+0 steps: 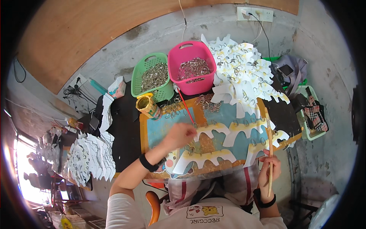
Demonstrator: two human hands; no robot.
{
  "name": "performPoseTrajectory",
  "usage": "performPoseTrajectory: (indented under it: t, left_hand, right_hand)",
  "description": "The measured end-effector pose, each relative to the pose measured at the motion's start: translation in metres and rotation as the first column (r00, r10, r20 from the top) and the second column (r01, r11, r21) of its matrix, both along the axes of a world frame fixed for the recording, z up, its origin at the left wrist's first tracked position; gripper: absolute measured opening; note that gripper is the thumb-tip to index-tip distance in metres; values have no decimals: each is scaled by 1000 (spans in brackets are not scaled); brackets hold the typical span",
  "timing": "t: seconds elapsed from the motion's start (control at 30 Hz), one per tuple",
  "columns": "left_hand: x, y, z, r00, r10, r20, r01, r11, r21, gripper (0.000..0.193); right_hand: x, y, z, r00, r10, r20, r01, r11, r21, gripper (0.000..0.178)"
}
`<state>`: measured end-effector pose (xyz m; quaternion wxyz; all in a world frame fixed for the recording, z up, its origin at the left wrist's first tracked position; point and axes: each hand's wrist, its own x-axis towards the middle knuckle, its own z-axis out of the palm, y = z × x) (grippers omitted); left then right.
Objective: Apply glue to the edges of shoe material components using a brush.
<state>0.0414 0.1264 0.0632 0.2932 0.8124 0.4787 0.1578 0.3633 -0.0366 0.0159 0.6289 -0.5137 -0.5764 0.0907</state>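
Note:
My left hand is over the middle of the work mat, fingers drawn together beside a metal ring at the end of a white scalloped strip. Whatever is between its fingertips is too small to make out. My right hand is closed around a long wooden stick, held nearly upright at the mat's right side. Another white strip, smeared yellow along its top edge with rings on it, lies nearest me. More such strips lie under and around the stick. A red stick slants behind my left hand.
A pink basket and a green basket of metal rings stand at the back. Before them are an open yellow tin and loose rings. White strips with rings are heaped back right; stacked white pieces lie left.

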Motion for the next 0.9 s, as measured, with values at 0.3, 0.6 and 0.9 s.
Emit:
performPoseTrajectory:
  t: [0.3,0.6,0.9]
  left_hand:
    - [21,-27,-17,986,-163,-35,160,983,-90,12]
    - [27,-31,-15,988,-143,-55,142,989,-32,9]
    - [32,-31,-21,985,-147,-93,153,986,62,6]
  right_hand:
    - [-1,-4,3,1000,13,15,-13,1000,-19,4]
    - [3,-9,3,999,-29,-25,28,999,-34,7]
    - [-5,-9,7,944,87,-317,-109,993,-53,40]
